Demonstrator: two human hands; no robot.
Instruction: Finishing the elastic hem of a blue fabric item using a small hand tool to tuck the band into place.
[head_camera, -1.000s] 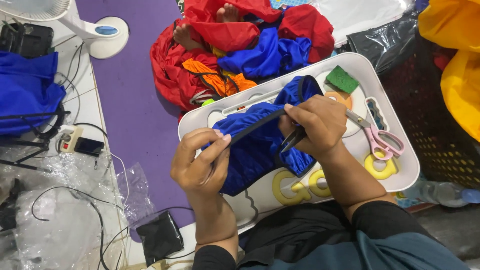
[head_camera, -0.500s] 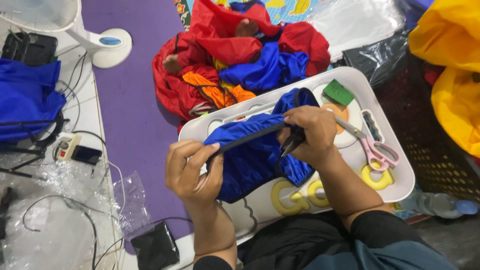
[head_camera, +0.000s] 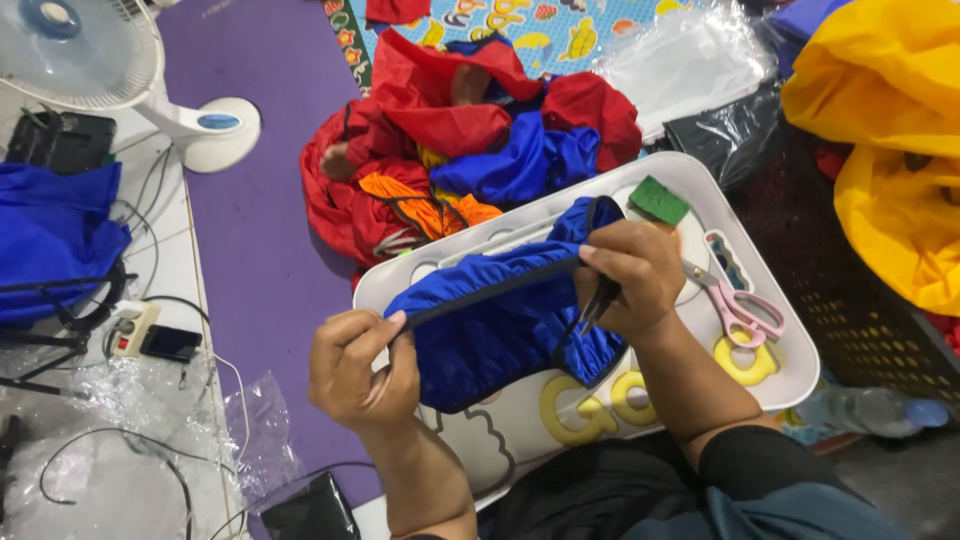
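The cloth (head_camera: 500, 330) lies on the tray (head_camera: 790, 370). The scissors (head_camera: 740, 305) lie in the tray at 3 o'clock from it. The pile of clothes (head_camera: 470, 150) sits at 12 o'clock, the fan (head_camera: 90, 60) at 10 o'clock.

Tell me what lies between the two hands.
In the head view, a taut black band edging the blue fabric runs from the left hand to the right hand.

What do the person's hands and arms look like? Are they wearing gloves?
No gloves. The left hand and right hand are bare, with no rings or watch visible. Both forearms are bare too. A dark sleeve is pushed up on the right arm.
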